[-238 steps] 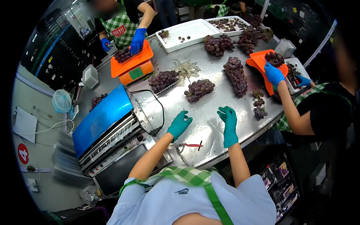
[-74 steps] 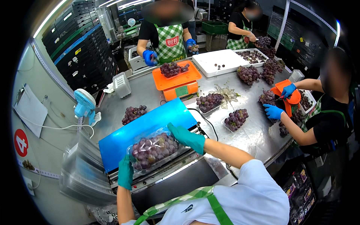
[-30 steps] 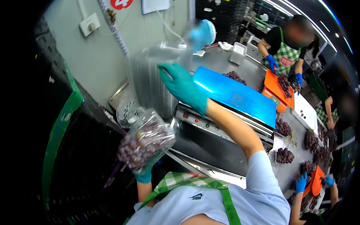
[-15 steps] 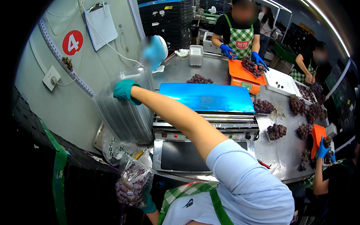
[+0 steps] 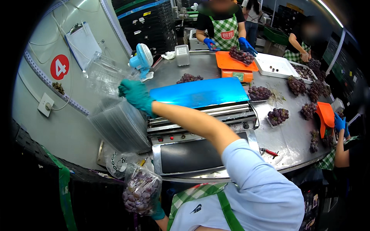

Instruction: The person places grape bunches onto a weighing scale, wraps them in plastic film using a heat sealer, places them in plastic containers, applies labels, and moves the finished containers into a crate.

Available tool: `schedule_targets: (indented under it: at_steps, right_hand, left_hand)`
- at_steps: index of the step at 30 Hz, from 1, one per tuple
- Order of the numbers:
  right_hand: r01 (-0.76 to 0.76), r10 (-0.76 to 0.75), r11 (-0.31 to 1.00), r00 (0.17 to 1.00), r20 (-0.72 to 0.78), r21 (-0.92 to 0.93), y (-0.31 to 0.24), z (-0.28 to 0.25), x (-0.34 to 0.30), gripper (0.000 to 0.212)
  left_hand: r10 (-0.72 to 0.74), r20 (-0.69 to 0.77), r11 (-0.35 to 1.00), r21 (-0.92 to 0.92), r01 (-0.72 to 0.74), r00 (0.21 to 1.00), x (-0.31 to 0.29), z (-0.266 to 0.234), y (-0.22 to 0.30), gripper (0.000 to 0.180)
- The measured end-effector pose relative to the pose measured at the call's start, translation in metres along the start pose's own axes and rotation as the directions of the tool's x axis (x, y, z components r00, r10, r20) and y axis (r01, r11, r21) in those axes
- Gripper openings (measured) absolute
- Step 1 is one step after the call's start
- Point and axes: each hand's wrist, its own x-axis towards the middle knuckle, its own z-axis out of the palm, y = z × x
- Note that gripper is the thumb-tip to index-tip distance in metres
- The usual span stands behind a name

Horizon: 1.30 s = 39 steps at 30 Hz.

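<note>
Over on the left, my right hand [image 5: 135, 96] has a clear tray [image 5: 101, 73] pinched and raised off the tray stack [image 5: 117, 125]; half a second ago it was just sitting on top. Thin, shiny see-through plastic, and the stack's side looks all ribbed. Near left, my left hand [image 5: 159, 211] grips the grape pack [image 5: 141, 192] from behind, fingers mostly hidden. Grapes look plump, round, dusty purple under glossy, crinkly film.

Left grip [image 5: 158, 211] holding wrapped grapes [image 5: 142, 190], right grip [image 5: 137, 96] clasping clear plastic [image 5: 103, 75], probably a tray
</note>
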Motion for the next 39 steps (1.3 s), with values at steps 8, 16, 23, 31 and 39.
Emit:
schedule_targets:
  at_steps: [8, 16, 23, 31, 39]
  right_hand:
    - [0.464, 0.119, 0.399, 0.829, 0.546, -0.791, -0.069, -0.185, -0.186, 0.007]
    - [0.495, 0.274, 0.188, 0.803, 0.529, -0.848, -0.104, -0.222, -0.307, 0.004]
    - [0.424, 0.354, 0.337, 0.77, 0.53, -0.841, -0.103, -0.242, -0.343, 0.011]
    - [-0.521, 0.55, 0.825, 0.828, -0.103, 0.217, -0.107, -0.236, -0.304, 0.05]
    - [-0.631, 0.646, 0.752, 0.65, -0.399, 0.189, -0.125, -0.222, -0.279, 0.055]
  left_hand:
    - [0.123, -0.149, 0.98, -0.139, -0.144, 0.981, 0.038, -0.006, 0.018, 0.066]
    - [0.426, -0.145, 0.887, -0.129, -0.444, 0.893, 0.088, 0.004, 0.083, 0.058]
    - [0.344, -0.447, 0.652, -0.52, -0.553, 0.826, 0.135, -0.079, 0.131, 0.055]
    - [0.59, 0.213, -0.564, -0.581, 0.587, 0.779, 0.114, -0.069, 0.157, 0.051]
    - [0.804, 0.347, -0.572, 0.232, 0.787, 0.482, 0.15, -0.088, 0.162, 0.044]
